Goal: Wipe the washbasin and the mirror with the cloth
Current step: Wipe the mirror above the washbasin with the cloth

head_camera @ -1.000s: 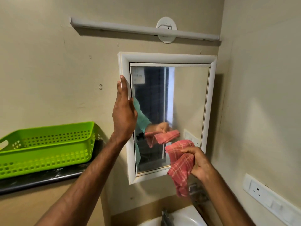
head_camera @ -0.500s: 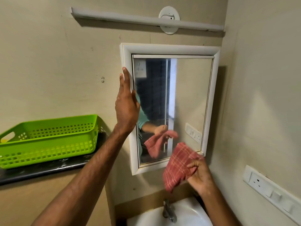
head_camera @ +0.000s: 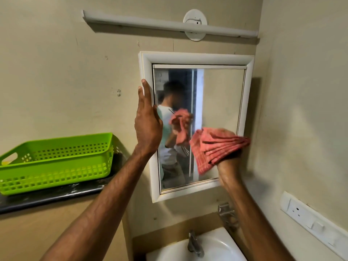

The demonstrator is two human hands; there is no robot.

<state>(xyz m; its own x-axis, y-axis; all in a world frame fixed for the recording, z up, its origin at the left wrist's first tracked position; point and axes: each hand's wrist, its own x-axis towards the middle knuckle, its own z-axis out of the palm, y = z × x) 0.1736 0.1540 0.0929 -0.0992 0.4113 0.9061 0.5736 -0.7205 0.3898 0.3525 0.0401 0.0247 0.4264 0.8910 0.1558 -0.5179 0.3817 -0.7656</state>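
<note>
Your left hand [head_camera: 147, 127] flat on mirror [head_camera: 222, 95] frame, right hand [head_camera: 228, 166] gripping checked cloth [head_camera: 216, 146] on glass: mirror mid-wipe, washbasin [head_camera: 222, 247] unclear

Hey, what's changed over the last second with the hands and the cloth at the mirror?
The right hand lifted the cloth from near the bottom edge of the mirror up onto the lower right of the glass, where it now fans out toward the right side of the frame. It grips the cloth as before. The left hand stays flat against the left frame; the green basket has not moved.
</note>
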